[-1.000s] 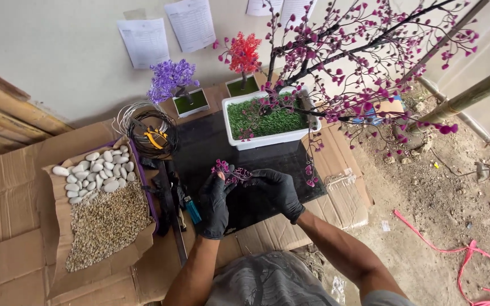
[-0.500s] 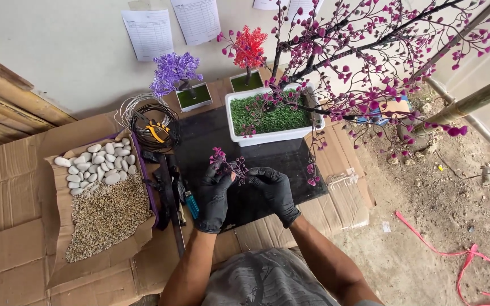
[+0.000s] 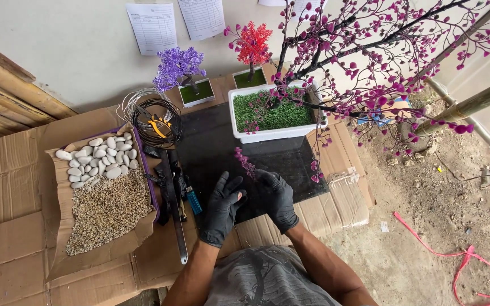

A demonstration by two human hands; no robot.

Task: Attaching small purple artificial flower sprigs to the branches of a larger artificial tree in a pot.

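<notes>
Head view: both gloved hands meet over a black mat.
Left hand: fingers spread loosely, gripping nothing I can see.
Right hand: pinched closed on the purple sprig; the stem's lower end is hidden behind the fingers.
Sprig: above the hands, over the mat, near the white planter.
Cut off: the blossom tree runs out of frame.
Surface: flattened cardboard on dirt ground, with a tray of pebbles.
Room: pale wall behind.
</notes>
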